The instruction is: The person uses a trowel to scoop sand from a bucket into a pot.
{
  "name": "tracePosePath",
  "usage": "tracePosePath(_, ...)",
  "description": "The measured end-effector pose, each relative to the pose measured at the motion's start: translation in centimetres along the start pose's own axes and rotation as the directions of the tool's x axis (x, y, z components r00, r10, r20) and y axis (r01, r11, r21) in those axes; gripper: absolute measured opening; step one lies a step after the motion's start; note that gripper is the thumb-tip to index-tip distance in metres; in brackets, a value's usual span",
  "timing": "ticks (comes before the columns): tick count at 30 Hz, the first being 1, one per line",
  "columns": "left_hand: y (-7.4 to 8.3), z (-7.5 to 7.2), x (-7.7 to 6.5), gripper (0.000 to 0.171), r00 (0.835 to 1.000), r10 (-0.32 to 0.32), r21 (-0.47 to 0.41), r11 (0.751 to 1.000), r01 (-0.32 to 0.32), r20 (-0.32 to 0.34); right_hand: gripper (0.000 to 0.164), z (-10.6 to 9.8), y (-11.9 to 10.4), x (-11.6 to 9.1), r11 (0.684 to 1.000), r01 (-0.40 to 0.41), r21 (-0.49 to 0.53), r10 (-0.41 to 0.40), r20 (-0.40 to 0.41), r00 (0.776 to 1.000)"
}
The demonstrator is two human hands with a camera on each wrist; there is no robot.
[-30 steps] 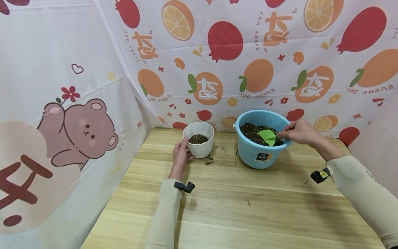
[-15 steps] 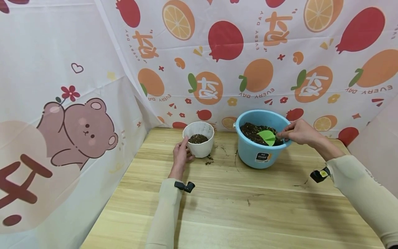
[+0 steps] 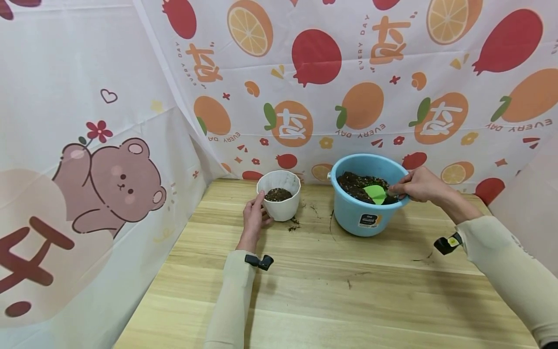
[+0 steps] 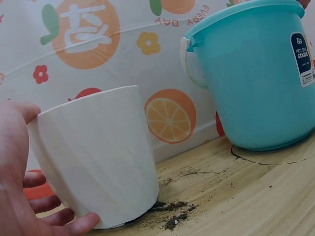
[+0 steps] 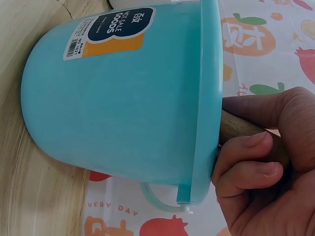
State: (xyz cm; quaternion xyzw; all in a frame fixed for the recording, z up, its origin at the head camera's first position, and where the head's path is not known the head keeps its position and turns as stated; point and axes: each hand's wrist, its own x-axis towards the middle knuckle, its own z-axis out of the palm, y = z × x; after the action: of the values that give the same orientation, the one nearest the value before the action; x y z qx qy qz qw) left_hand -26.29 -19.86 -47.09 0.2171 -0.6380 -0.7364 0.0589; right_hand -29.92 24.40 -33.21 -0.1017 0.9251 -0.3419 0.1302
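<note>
A white flowerpot (image 3: 281,207) with dark soil (image 3: 278,195) in it stands on the table at the back left. My left hand (image 3: 254,216) holds it from the left; in the left wrist view the thumb lies at the rim and the fingers curl against the lower wall. To the right stands a light blue bucket (image 3: 364,218), partly filled with potting soil (image 3: 355,185). My right hand (image 3: 420,185) grips a small trowel by its wooden handle (image 5: 238,127) over the bucket's rim. The trowel's green blade (image 3: 375,194) is partly in the soil; its tip is hidden.
Soil crumbs (image 4: 174,216) lie on the wooden table (image 3: 305,300) beside the flowerpot, with thin dark strands near the bucket. A fruit-patterned cloth (image 3: 322,111) hangs close behind both containers. A bear-printed cloth (image 3: 124,179) borders the left side.
The trowel's green blade has shifted slightly right and a little less of it shows above the soil. My left hand and the flowerpot have not visibly moved.
</note>
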Motion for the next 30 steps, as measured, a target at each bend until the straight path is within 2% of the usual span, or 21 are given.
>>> tracePosePath(14,-0.04,0.05,0.06,0.072,1.0,0.003,-0.005,1.0,-0.003,-0.004,0.034,-0.23,-0.05,0.12,0.998,-0.032,0.062,0.031,0.021,0.999)
tracePosePath(23,0.1,-0.06,-0.26,0.074,1.0,0.0,-0.004,1.0,0.0,0.002,0.036,-0.13,-0.05,0.21,0.983,-0.056,0.172,0.041,0.09,0.995)
tracePosePath(30,0.2,-0.03,-0.28,0.074,1.0,-0.006,0.001,1.0,0.006,0.006,0.037,-0.13,-0.13,0.1,0.979,-0.069,0.193,0.051,0.099,0.994)
